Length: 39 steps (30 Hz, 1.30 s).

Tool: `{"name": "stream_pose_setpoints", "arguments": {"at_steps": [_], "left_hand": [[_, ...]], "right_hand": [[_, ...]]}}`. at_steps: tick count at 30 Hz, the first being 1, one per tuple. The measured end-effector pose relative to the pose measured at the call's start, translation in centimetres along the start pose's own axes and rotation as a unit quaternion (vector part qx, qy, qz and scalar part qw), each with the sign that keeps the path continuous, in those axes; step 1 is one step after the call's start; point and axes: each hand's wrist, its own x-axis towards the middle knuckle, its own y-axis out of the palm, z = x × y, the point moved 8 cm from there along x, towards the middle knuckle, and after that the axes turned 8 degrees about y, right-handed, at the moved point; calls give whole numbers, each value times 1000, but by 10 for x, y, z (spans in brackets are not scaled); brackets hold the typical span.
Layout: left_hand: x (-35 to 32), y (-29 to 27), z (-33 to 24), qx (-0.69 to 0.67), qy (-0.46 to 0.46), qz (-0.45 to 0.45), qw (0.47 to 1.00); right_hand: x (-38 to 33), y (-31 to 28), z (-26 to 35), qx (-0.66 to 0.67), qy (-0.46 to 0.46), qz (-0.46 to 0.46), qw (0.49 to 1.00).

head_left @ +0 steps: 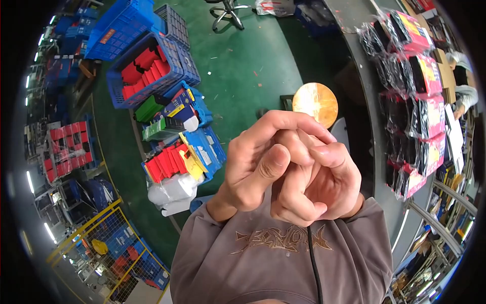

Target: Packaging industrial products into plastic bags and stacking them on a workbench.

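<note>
My left hand (248, 167) and my right hand (336, 182) are raised together in front of my chest. Their curled fingers press and hook against one another. The left index finger arches over the top to meet the right hand, and the left thumb lies across the near side. No object shows in either closed hand, though overlapping fingers hide part of the palms. Both wear long grey-brown sleeves, and a thin black cord (315, 258) hangs down the front of the sweatshirt.
Left on the green floor (243, 66) stand blue crates (119, 96) with red items. A round wooden stool (315, 104) is beyond my hands. At right, a grey bench (365, 76) carries plastic-wrapped pink-and-black packs (430, 119); another person's hand (459, 112) is past them.
</note>
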Motion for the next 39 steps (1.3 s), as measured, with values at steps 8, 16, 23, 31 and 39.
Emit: {"name": "stream_pose_setpoints", "arguments": {"at_steps": [8,16,23,31,39], "left_hand": [[115,-57,46,21,-6,61,998],[262,-97,93,-65,-93,83,990],[401,-132,109,141,75,162,974],[556,-161,160,158,23,301,940],[688,-157,220,77,-43,468,879]], "right_hand": [[78,-45,101,3,-19,84,996],[155,-71,236,-28,-42,43,998],[206,-99,344,-18,-78,-55,995],[274,-134,471,-47,-138,-86,986],[316,-156,591,-105,-238,-180,949]]}}
